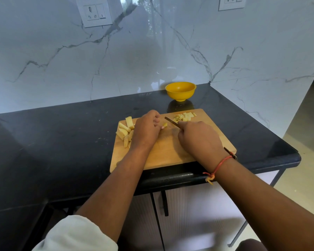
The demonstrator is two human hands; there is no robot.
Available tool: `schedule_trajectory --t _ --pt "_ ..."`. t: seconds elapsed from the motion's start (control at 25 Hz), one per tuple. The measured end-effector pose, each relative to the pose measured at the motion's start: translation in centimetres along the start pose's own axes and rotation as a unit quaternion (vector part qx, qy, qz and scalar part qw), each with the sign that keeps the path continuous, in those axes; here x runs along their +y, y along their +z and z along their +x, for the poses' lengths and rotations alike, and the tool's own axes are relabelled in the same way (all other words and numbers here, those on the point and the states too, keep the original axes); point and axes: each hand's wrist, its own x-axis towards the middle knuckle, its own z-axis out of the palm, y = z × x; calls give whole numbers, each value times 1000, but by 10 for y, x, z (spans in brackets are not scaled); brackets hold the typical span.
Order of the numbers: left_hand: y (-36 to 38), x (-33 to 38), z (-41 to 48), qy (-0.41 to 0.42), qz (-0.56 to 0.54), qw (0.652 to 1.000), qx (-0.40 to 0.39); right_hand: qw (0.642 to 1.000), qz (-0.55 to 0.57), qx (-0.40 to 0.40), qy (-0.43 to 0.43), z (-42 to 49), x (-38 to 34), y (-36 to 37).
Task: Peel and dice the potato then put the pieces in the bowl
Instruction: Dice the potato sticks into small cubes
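Note:
A wooden cutting board (167, 153) lies on the black counter. My left hand (147, 130) presses a small potato stick (164, 125) onto the board, only its tip showing past my fingers. My right hand (198, 138) grips a knife (171, 122) whose blade points up-left, just right of that stick. Several long peeled potato strips (124, 130) lie at the board's left edge. A heap of diced pieces (184, 116) sits at the board's far right corner. The yellow bowl (180, 90) stands behind the board near the wall; its inside looks empty.
The black counter (62, 142) runs left and ends in a rounded front edge just below the board. A marble wall with two power sockets (94, 12) rises behind. Cabinet doors with a dark handle (165, 203) sit under the counter; pale floor lies to the right.

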Motion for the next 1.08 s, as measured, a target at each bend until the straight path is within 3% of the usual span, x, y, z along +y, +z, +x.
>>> schedule_trajectory --t 0.52,1.08 --pt "0 -2 1 0 -7 1000 -2 998 -26 -59 0 21 -23 9" --pt "4 -5 3 4 15 1000 3 995 -86 -43 -31 -17 2 -6"
